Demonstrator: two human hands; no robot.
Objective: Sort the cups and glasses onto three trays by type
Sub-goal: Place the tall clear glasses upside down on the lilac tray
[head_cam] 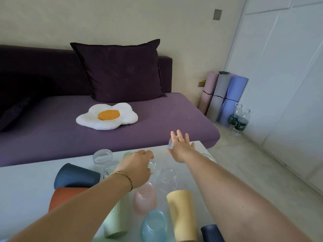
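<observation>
Nearest, beneath both forearms on the bench (26,180): ribbed yellow cup (181,212), blue glass (153,226), pink glass (145,198), lying crowded; liable to roll if brushed by a wrist. Beyond, left hand (138,169) curled round a clear handled glass (152,165). Farthest, right hand (181,145) spread wide against a small clear glass (171,143), easily knocked off the edge.

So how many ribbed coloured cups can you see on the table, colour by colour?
Dark blue cups: 2
Orange cup: 1
Green cup: 1
Yellow cup: 1
Total: 5 plainly visible; a green shape behind the left hand is too hidden to count.
</observation>
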